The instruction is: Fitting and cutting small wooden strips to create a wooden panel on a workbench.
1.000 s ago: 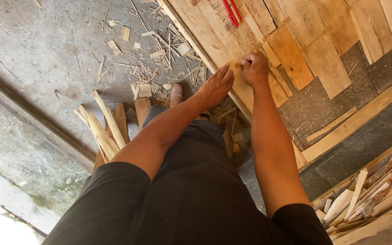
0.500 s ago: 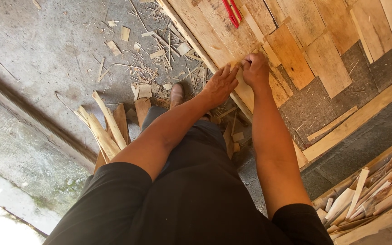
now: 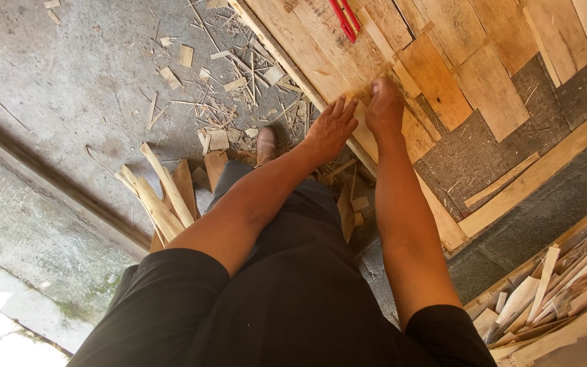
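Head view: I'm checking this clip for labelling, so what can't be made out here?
- Right hand: its fingertips curl under, so whatever they pinch on the wooden panel is hidden.
- Left hand: its palm covers the panel edge beneath.
- Red tool: cut off by the top edge.
- Scrap wood pile: cut off at right and bottom.

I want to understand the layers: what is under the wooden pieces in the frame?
Between the wooden pieces, a dark grey backing shows. How far it continues beneath them is covered; both hands hide a small part.
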